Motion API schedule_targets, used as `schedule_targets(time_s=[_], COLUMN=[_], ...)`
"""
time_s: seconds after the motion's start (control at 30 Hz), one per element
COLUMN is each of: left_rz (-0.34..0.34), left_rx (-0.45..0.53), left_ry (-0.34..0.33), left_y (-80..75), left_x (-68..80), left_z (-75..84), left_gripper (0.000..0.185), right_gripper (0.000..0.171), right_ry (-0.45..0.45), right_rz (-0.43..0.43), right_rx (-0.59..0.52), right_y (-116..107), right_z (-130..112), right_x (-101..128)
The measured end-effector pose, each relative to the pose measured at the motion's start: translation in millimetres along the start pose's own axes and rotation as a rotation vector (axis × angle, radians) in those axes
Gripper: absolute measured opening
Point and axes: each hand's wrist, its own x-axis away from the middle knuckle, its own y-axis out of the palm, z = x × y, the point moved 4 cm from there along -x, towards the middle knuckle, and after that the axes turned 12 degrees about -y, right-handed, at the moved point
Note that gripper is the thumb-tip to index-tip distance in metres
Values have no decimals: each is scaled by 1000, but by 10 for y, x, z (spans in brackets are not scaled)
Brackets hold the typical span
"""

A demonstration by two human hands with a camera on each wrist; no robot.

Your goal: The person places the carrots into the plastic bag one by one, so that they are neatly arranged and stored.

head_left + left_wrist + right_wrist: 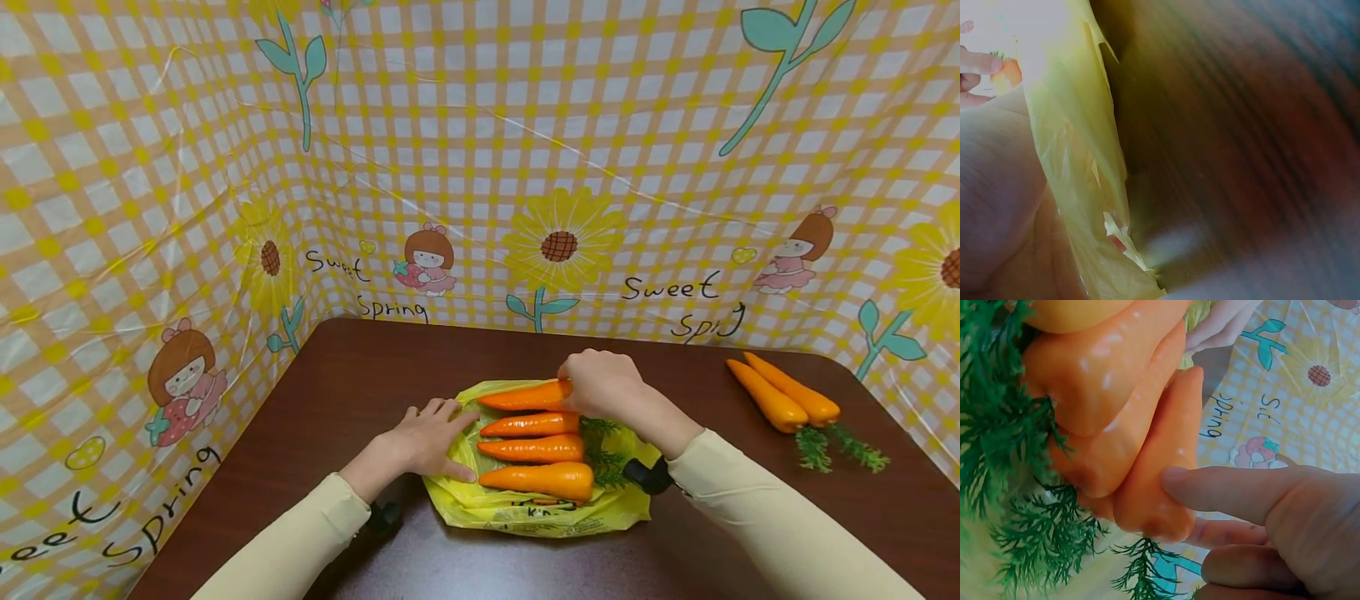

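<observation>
Several orange carrots (536,451) with green leafy tops lie side by side on a flattened yellow plastic bag (570,523), tips pointing left. My right hand (606,383) pinches the thick end of the farthest carrot (521,396). In the right wrist view the thumb presses on that carrot (1169,444), with a finger behind it; its leaves hang below. My left hand (429,437) rests with spread fingers on the bag's left edge, close to the carrot tips. The left wrist view shows the bag's yellow film (1079,144) alongside the palm.
Two more carrots (783,396) with leafy tops lie at the right of the dark brown table (360,367). A checked sheet with sunflowers (558,246) hangs around the table's back and sides.
</observation>
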Motion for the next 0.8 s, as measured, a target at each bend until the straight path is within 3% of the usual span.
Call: schedule_targets(time_s=[0.33, 0.8], left_rz=[-4, -4], left_rx=[2, 5], left_ry=[-5, -4], left_y=[19, 4], left_x=[-9, 2], left_z=[-12, 14], left_gripper=[91, 92], right_gripper=[6, 23], right_ry=[-9, -6], right_rz=[0, -55], right_rx=[29, 22], right_y=[-38, -83], right_z=[45, 6], right_x=[39, 21])
